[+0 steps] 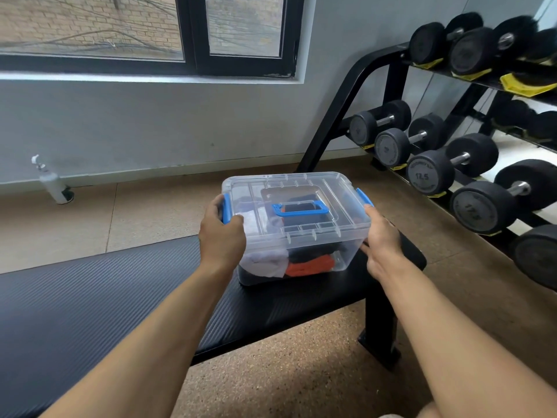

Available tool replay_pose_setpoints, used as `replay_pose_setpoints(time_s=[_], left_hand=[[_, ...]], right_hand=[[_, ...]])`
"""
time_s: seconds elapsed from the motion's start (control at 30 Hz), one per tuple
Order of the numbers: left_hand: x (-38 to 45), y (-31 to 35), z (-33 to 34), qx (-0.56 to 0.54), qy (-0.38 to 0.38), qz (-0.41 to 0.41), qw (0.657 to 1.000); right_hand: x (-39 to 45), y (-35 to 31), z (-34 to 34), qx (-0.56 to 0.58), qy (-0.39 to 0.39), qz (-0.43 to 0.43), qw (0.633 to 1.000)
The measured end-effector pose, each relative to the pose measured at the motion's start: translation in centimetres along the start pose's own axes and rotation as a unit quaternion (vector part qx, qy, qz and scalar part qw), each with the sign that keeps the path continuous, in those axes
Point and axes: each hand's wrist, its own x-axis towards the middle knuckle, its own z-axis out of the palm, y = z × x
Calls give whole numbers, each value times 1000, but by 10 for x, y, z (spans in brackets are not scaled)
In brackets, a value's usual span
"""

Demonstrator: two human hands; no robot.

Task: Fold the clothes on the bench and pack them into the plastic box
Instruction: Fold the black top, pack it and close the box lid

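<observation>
The folded clothes (pixel 301 262) are packed inside the clear plastic box (pixel 304 236), lid on, sitting on the bench (pixel 120 282) between both hands. The left hand (pixel 221 236) curls around the blue latch (pixel 226 208); the right hand (pixel 381 236) lies flat on the other end. Only the latches look left.

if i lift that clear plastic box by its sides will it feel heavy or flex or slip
Probably light: the plastic box shows only folded clothes inside. Its ribbed lid looks seated, so it should stay fairly rigid. The smooth walls may slip; the left hand grips at a blue latch.

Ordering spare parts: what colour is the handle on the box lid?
Blue, seen clearly in the head view: handle on the clear lid.
</observation>
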Motion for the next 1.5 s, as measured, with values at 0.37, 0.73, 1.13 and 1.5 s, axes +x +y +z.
replay_pose_setpoints(time_s=[0.37,0.73,1.13,1.5], left_hand=[[-4,-3,0,129,-64,78,986],[-11,-8,18,140,12,27,990],[-15,-12,33,81,-180,38,980],[-11,-4,22,153,-138,85,975]], right_hand=[[-2,-1,-2,-64,55,-99,991],[-7,4,12,-94,61,-114,987],[-3,6,-13,-133,49,-148,979],[9,5,-18,-202,56,-189,959]])
